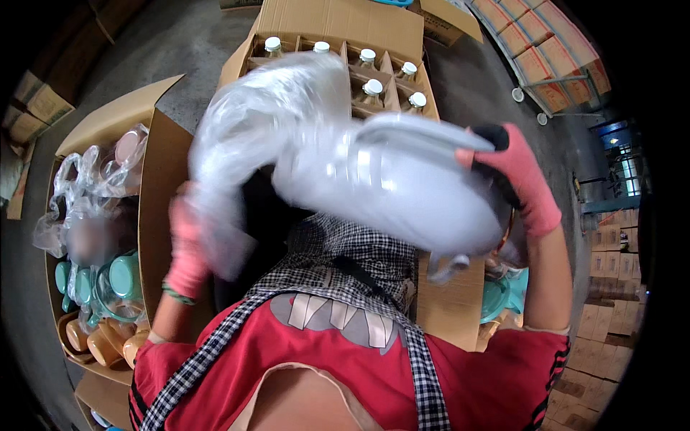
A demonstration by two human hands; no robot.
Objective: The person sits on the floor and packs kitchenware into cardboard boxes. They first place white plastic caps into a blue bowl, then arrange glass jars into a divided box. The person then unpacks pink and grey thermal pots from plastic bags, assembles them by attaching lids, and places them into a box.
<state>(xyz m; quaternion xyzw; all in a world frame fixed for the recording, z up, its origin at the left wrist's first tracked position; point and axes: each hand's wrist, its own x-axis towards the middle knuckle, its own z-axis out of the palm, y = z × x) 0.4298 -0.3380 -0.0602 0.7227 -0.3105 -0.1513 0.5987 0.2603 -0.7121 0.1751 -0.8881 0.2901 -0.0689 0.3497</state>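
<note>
A pale bluish-white plastic jug-like vessel point(431, 190) with a long handle hangs across the middle, smeared by motion. My right hand point(514, 172), in a pink glove with a dark palm, is closed on its right end by the handle. Wrinkled clear plastic bag point(269, 108) billows over the left end of the vessel; whether it still covers the rest, I cannot tell. My left hand point(188, 244), in a pink glove, is closed on the lower left part of the bag, its fingers partly hidden behind the film.
Ahead is an open carton point(338, 21) of white-capped bottles point(372, 87) between cardboard dividers. On the left, another carton point(165, 165) holds bagged pink, teal and orange plastic ware point(126, 276). Teal pieces point(503, 294) lie by my right elbow. Stacked boxes point(539, 50) stand far right.
</note>
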